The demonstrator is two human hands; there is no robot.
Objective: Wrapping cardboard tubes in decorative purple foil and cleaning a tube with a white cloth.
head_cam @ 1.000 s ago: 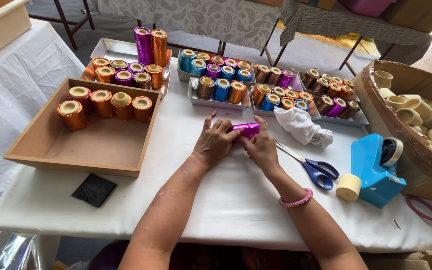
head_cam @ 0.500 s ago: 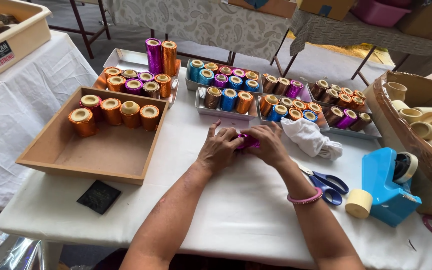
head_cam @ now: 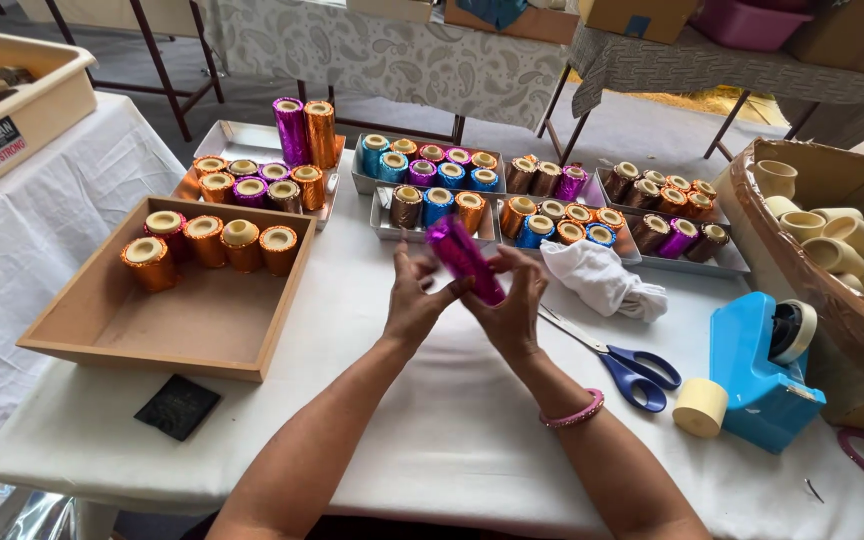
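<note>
Both my hands hold a tube wrapped in shiny magenta foil (head_cam: 462, 257), raised a little above the white table and tilted with its far end to the upper left. My left hand (head_cam: 414, 303) grips it from the left with the fingers curled up around it. My right hand (head_cam: 514, 310) holds its lower end from the right; a pink bangle sits on that wrist. Directly behind the tube stand metal trays (head_cam: 382, 226) of foil-wrapped tubes in blue, orange, brown and purple.
A wooden tray (head_cam: 167, 355) with several orange tubes sits at the left, a black square (head_cam: 178, 406) before it. Blue-handled scissors (head_cam: 622, 366), a white cloth (head_cam: 600, 279), a blue tape dispenser (head_cam: 760, 371) and a tape roll (head_cam: 700, 407) lie right. A box of plain tubes (head_cam: 832, 235) stands far right.
My hands have lifted the magenta tube off the table and tipped it from lying flat to tilted. The camera view has shifted slightly.
</note>
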